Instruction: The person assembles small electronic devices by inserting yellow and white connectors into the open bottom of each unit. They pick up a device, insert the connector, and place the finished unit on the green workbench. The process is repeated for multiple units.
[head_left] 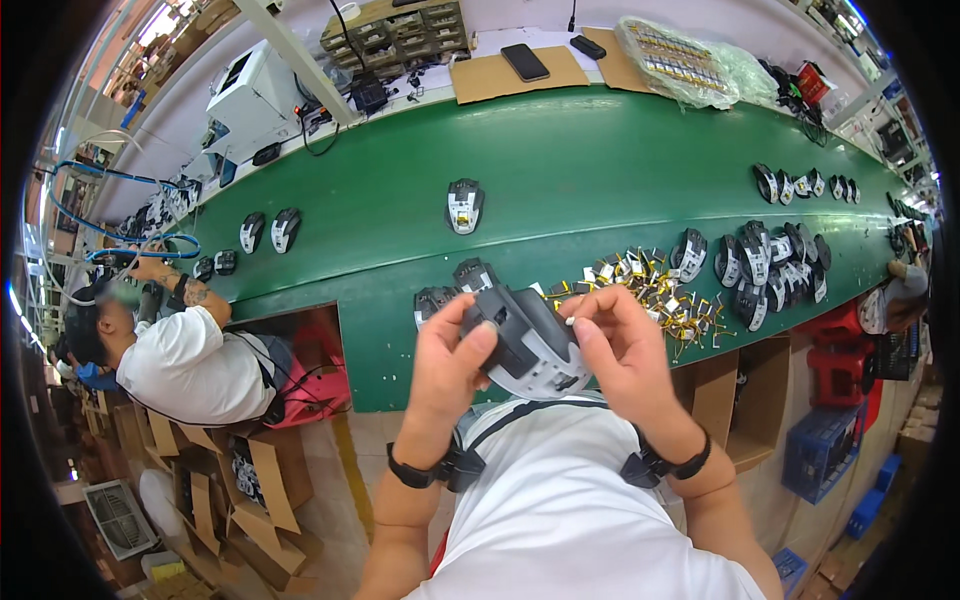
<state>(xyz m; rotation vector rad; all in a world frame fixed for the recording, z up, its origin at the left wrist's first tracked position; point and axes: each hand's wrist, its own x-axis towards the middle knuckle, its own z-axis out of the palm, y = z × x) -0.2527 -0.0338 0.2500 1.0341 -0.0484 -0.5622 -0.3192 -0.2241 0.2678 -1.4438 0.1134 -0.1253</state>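
Observation:
Between my hands is a partly assembled computer mouse, black with a light grey underside, held tilted above the green bench's near edge. My left hand is closed around its left side, the thumb pressing on top. At its right edge, the thumb and fingers of my right hand pinch a small white piece, too small to name. Just beyond lie more mice, one black and grey and another partly behind my left hand. A loose pile of small silver-and-yellow battery cells with wires lies beyond my right hand.
A single mouse lies mid-bench, with a cluster of mice to the right. Along the back are a phone on cardboard and a bagged tray of cells. A co-worker in white sits left, near open cartons.

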